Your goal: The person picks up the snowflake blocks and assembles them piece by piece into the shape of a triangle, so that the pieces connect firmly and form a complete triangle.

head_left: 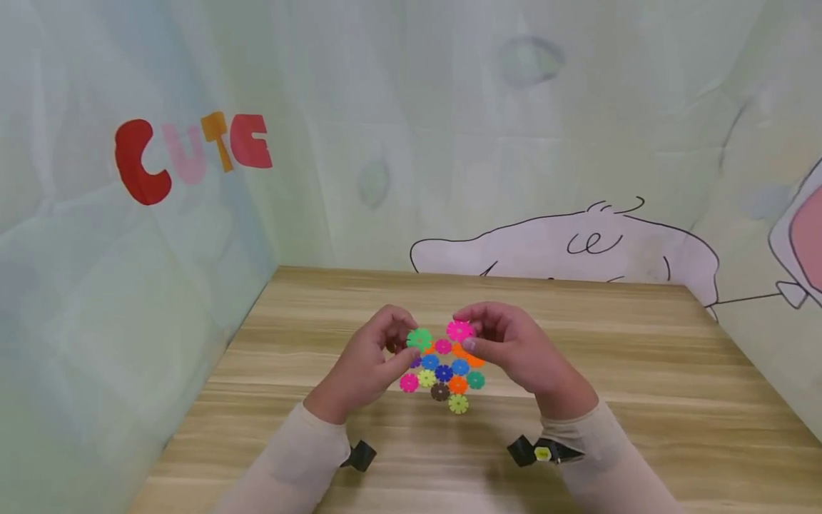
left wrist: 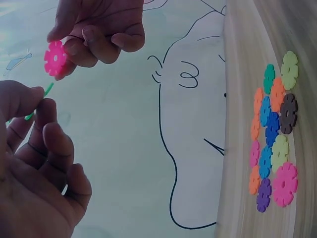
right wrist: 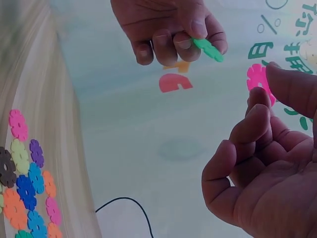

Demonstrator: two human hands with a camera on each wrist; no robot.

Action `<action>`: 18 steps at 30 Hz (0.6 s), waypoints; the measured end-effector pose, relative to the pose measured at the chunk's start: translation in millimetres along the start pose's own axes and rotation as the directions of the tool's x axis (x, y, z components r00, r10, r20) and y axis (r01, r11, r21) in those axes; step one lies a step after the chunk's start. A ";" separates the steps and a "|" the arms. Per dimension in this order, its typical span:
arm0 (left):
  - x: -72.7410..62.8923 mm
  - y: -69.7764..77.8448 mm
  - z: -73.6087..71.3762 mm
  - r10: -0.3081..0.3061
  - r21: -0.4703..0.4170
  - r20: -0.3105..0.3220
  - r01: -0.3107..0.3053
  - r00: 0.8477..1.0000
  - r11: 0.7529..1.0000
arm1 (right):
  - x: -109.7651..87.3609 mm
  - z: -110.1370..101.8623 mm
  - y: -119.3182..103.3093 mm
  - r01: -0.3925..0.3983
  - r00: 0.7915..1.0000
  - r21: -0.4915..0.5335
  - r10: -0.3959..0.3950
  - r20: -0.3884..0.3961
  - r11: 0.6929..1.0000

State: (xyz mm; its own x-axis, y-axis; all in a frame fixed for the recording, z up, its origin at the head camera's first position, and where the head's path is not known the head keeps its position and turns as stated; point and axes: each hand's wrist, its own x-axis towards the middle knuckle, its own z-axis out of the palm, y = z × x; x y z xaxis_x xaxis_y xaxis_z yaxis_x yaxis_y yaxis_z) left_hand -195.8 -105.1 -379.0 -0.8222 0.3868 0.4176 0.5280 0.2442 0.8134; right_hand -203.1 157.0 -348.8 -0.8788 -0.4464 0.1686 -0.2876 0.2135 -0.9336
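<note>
My left hand [head_left: 375, 353] pinches a green snowflake disc [head_left: 419, 338], a flat plastic piece with notches round its rim, between thumb and index finger. Facing it, my right hand [head_left: 516, 346] pinches a bright pink snowflake disc [head_left: 459, 330] in the same way. Both discs are held up above the table, a small gap apart. In the left wrist view the green disc [left wrist: 49, 89] shows nearly edge-on, partly hidden by fingers, while the pink disc [left wrist: 55, 58] shows its face. The right wrist view has the green disc [right wrist: 208, 49] tilted, left of the pink disc [right wrist: 256, 77].
Below the hands, several more snowflake discs lie grouped on the wooden table [head_left: 321, 307], among them a dark blue disc [head_left: 444, 373], a brown disc [head_left: 439, 391] and a purple disc [left wrist: 263, 195]. A printed backdrop [head_left: 359, 143] stands behind and at the sides.
</note>
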 end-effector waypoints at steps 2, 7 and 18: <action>-0.6 -0.5 0.2 0.008 -0.013 -0.002 -0.008 1.000 1.000 | -0.1 0.1 1.4 0.020 1.000 0.001 -0.020 0.008 1.000; -2.1 -2.8 2.7 0.044 -0.036 -0.003 -0.044 0.999 0.998 | -1.5 2.3 6.0 0.049 0.998 0.043 -0.050 0.023 0.998; -6.2 -2.6 8.8 0.116 -0.045 -0.059 -0.119 0.992 0.992 | -1.1 14.5 10.0 0.053 0.998 0.069 -0.056 0.035 0.996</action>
State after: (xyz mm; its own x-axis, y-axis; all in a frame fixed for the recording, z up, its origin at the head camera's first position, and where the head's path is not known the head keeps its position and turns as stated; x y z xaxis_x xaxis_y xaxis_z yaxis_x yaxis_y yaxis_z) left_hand -190.2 -100.4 -387.3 -0.7666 0.3597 0.5319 0.6115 0.1559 0.7757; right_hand -199.4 147.1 -362.9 -0.8476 -0.4875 0.2095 -0.3070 0.1286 -0.9430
